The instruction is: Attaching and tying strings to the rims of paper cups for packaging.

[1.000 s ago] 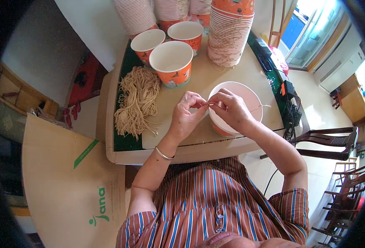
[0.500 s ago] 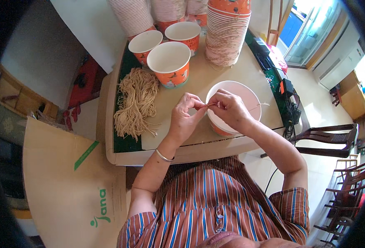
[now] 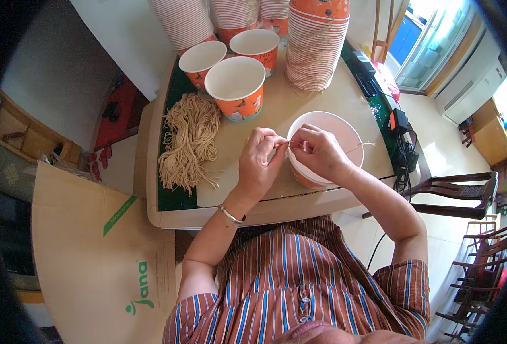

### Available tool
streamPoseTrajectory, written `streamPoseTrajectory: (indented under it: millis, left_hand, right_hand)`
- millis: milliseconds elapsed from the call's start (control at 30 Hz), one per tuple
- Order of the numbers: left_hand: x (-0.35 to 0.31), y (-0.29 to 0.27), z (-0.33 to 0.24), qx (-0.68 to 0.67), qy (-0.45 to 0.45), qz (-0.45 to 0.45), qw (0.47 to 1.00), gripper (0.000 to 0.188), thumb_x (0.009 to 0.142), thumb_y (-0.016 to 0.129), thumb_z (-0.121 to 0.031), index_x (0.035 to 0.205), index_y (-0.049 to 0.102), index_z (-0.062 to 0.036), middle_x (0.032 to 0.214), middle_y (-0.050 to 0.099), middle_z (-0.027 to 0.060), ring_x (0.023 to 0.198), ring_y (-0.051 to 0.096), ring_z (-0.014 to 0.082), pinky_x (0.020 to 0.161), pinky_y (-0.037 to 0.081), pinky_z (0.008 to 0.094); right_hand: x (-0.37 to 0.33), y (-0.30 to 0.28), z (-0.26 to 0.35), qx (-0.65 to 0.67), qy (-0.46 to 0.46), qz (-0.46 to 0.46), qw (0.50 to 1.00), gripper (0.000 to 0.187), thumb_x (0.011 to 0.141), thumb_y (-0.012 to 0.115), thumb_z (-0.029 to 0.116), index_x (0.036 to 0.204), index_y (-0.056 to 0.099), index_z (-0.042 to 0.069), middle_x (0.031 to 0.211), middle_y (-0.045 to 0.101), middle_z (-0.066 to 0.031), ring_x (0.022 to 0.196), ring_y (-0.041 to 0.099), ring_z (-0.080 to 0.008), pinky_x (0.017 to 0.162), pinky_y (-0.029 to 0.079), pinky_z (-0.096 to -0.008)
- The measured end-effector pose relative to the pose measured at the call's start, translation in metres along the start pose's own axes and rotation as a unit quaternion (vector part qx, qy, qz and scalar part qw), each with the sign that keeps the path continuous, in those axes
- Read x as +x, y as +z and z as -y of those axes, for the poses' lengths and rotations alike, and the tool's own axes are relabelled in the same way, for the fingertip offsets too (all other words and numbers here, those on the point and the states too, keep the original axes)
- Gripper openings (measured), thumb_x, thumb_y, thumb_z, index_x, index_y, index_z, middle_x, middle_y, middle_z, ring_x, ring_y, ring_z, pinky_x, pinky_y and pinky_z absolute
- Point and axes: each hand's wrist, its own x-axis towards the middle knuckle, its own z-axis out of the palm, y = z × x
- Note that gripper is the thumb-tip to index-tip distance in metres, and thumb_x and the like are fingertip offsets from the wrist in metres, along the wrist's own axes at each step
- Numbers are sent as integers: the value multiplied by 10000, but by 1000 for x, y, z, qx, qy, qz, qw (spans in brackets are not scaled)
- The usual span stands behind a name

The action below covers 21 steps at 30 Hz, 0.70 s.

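Both my hands meet at the left rim of a large paper bucket point(image 3: 336, 129), white inside and orange outside, near the table's front edge. My left hand point(image 3: 260, 157) pinches a thin piece of string point(image 3: 289, 142) between thumb and forefinger. From the other side, my right hand point(image 3: 320, 152) grips the same string and partly covers the bucket. A knotted string end point(image 3: 370, 144) sticks out over the bucket's right rim. Left of my hands lies a loose bundle of beige cotton strings point(image 3: 190, 140).
Three orange buckets point(image 3: 236, 80) stand open behind the strings. A tall nested stack of buckets point(image 3: 316, 51) is at the back right, with more stacks point(image 3: 181, 23) at the back left. Adapters and black cables point(image 3: 401, 123) line the table's right edge. A cardboard box point(image 3: 92, 246) stands at left.
My left hand has shifted slightly, its wrist turning a little, while the fingers keep hold of the string. My right hand has barely moved; the bucket stays in place.
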Motion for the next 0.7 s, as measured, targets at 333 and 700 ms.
streamPoseTrajectory:
  millis: [333, 700]
  left_hand:
    - [3, -4, 2, -75, -60, 10, 995, 109, 817, 712, 13, 895, 646, -27, 900, 573, 78, 758, 592, 179, 720, 500, 314]
    - [4, -8, 5, -134, -105, 54, 984, 66, 853, 690, -4, 898, 642, -4, 908, 602, 66, 806, 606, 157, 761, 511, 296]
  right_hand:
    - [1, -3, -8, 15, 67, 29, 997, 117, 873, 688, 80, 961, 654, 10, 852, 654, -74, 723, 615, -133, 681, 528, -287]
    - [1, -7, 0, -43, 43, 39, 997, 145, 844, 664, 132, 892, 653, -5, 883, 683, -177, 829, 689, -315, 746, 545, -404]
